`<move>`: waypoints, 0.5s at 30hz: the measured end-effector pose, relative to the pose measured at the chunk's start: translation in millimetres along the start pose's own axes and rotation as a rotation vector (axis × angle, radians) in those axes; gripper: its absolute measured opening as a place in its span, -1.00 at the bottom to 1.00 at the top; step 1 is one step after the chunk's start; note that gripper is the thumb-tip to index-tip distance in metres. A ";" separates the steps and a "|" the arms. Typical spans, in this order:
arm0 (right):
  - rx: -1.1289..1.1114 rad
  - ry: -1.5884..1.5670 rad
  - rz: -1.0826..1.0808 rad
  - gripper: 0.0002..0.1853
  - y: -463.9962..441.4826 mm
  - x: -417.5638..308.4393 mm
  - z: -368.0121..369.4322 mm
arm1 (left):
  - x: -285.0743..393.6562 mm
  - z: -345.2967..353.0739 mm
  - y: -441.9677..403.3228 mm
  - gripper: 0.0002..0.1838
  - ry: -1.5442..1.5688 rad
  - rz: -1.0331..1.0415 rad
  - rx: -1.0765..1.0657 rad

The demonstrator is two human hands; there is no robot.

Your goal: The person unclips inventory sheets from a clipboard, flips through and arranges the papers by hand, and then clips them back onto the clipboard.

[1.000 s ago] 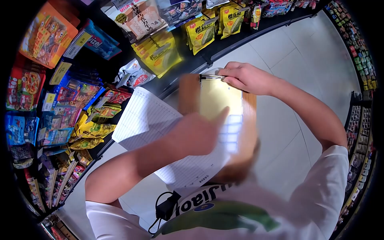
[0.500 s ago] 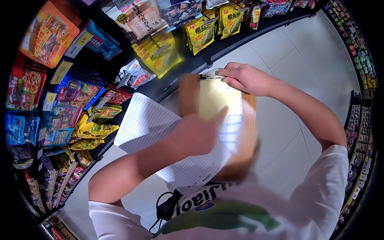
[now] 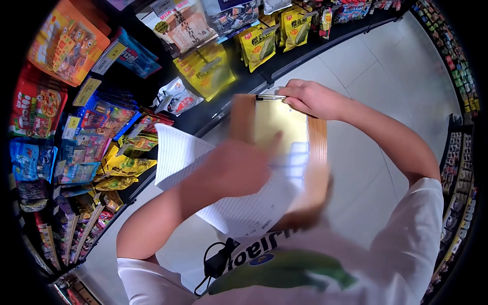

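Note:
A brown wood-grained clipboard (image 3: 317, 145) lies in front of my shirt, with a metal clip at its top edge and a pale yellow sheet (image 3: 277, 119) on it. My right hand (image 3: 310, 99) grips the top edge beside the clip, thumb and fingers pinched. Over the sheet hovers my left hand (image 3: 241, 168), smeared by motion; one finger points at the yellow surface, and whether it touches or the hand holds anything is unclear. Lined white paper (image 3: 178, 150) fans out beneath my left hand and forearm, partly hidden by them.
Shelves with hanging snack bags (image 3: 259, 46) and price tags run along the left and top. A white packet (image 3: 178, 96) sits near the shelf edge. Another stocked shelf (image 3: 457, 178) curves along the right. Pale floor tiles (image 3: 361, 152) lie between. A black device (image 3: 216, 264) hangs by my shirt.
The lined paper's left part has shifted right and curls more. My left hand has moved slightly left. The shelf goods appear a little further right. My right hand keeps its grip.

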State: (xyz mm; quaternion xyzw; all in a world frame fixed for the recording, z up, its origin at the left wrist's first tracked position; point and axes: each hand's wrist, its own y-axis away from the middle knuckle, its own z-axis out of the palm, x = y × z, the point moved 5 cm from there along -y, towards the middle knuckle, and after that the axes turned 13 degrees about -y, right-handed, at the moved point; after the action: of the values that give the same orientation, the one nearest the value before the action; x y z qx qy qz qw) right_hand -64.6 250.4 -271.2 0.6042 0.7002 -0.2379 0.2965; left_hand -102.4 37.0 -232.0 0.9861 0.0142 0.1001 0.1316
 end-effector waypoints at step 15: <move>-0.032 -0.023 0.079 -0.71 -3.6 -1.7 -2.0 | -118.1 -6.8 123.0 -0.67 1.458 -0.678 0.942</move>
State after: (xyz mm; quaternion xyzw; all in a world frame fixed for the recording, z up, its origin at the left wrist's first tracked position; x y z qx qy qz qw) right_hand -68.2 250.0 -268.7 0.6240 0.6760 -0.2215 0.3233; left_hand -219.2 -86.4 -216.2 0.5745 0.4198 0.6348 -0.3012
